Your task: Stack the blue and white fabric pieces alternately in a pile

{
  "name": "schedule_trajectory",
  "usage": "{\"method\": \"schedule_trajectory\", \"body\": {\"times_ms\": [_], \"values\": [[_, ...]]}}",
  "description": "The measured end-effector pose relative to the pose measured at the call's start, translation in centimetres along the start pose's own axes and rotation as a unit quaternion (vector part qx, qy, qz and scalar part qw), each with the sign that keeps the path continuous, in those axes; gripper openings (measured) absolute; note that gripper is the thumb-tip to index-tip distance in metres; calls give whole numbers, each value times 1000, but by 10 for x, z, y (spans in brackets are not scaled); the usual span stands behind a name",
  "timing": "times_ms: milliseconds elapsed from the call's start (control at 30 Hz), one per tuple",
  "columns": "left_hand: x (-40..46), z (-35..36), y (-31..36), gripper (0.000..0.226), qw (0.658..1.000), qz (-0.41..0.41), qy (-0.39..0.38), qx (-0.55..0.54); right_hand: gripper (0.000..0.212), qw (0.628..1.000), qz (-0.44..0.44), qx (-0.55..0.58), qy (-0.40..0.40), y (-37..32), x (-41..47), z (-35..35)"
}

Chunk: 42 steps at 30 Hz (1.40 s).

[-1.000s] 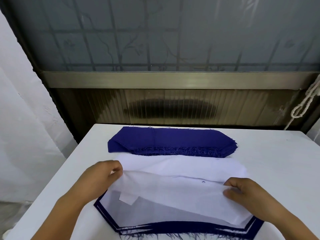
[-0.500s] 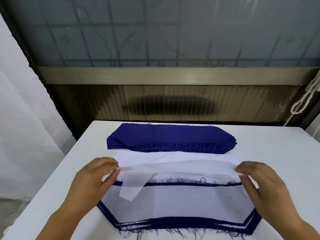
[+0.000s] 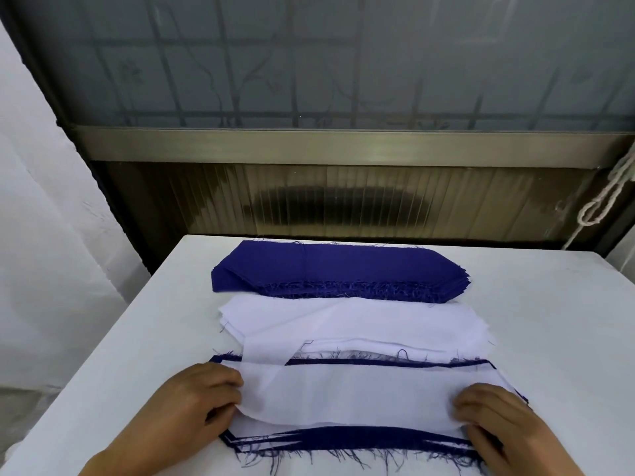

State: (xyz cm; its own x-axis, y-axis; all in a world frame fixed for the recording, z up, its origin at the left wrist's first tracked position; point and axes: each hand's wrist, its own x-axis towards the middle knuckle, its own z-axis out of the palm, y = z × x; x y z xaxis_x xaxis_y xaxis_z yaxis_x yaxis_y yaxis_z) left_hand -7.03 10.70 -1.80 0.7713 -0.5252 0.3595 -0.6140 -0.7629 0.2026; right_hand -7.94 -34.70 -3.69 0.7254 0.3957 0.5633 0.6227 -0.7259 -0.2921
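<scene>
With both hands pinching the white piece (image 3: 343, 396) at its ends — left hand (image 3: 202, 403), right hand (image 3: 488, 417) — and lowering it onto the near alternating pile (image 3: 343, 439), the step in hand looks like placing white; next likely needs release, then a piece from the far blue stack (image 3: 340, 273).

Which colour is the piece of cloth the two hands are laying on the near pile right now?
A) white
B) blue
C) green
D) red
A: the left hand and right hand each hold an end of a white piece over the near pile, whose blue edges show around it.
</scene>
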Motion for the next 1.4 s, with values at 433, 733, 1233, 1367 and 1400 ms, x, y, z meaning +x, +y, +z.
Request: {"method": "schedule_trajectory", "body": {"times_ms": [433,733,1233,1367,1400], "values": [[91,37,44,30,986,-157,34,53,9,994,38,53,-88,-37,57,20],[108,33,12,13,964,-235,-101,68,7,985,86,71,-128,-29,54,38],[152,-9,-39,17,932,-299,-141,147,10,971,124,80,-188,-31,60,35],[166,-8,-34,9,925,-303,-189,129,15,966,138,78,-206,-31,64,34],[168,-6,-34,10,925,-299,-199,124,15,964,141,81,-209,-30,66,33]]}}
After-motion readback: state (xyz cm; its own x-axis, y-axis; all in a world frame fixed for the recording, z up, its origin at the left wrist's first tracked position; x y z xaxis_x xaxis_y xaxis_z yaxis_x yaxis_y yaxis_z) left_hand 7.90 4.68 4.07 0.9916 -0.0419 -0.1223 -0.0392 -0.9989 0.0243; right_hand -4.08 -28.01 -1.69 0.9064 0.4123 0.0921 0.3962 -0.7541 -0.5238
